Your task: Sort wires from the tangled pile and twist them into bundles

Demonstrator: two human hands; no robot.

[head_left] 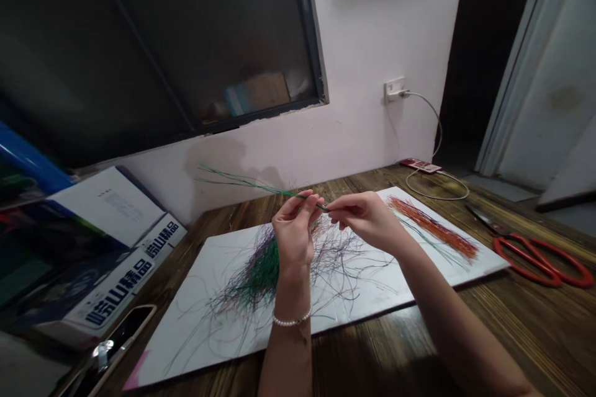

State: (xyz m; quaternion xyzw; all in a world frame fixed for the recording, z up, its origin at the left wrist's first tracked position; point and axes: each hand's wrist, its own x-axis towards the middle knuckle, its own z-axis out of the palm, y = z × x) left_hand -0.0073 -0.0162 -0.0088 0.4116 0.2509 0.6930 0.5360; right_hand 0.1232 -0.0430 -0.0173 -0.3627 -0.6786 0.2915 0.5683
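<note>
My left hand (298, 223) pinches a thin bundle of green wire strands (251, 182), whose loose ends fan out to the upper left. At the bundle's short right end, the fingertips of my right hand (358, 214) are closed on it too. Both hands are raised over a white board (354, 316). Beneath them lies a tangled heap of green, purple and brownish strands (258, 273), partly hidden by my left hand and wrist. To the right on the board is a neater bundle of orange and purple strands (435, 229), with a few green strands (431, 240) beside it.
Red-handled scissors (535, 254) lie on the wooden table (372, 356) at the right. Behind them are a red and white device (421, 165) and a cable (459, 195) from the wall socket (395, 90). Boxes (125, 260) and a phone (123, 341) are at the left.
</note>
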